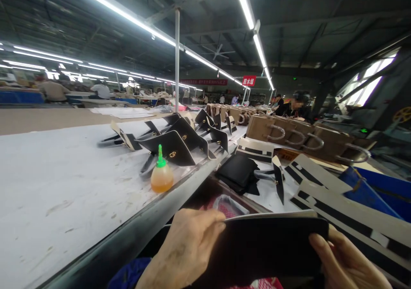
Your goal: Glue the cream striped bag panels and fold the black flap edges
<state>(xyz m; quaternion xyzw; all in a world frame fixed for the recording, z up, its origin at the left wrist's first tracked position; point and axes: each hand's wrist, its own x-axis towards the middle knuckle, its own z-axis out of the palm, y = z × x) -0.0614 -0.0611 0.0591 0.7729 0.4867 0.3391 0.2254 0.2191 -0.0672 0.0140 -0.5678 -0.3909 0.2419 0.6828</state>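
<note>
I hold a flat black leather piece (272, 246) low in front of me with both hands. My left hand (183, 250) is closed over its left edge, thumb on top. At the right end, my right hand (343, 261) grips the piece with the thumb pressed on its corner. A small orange glue bottle (161, 175) with a green nozzle stands on the white table (58, 186) to the upper left of my left hand. Beyond it lie several black bag flaps (175, 145) with gold clasps.
A stack of black leather pieces (239, 171) and striped black-and-cream panels (321, 182) lie ahead. Tan handbags (305, 137) with handles line the right. A blue bin (375, 192) sits far right. A steel pole (177, 62) rises from the table. Other workers sit in the distance.
</note>
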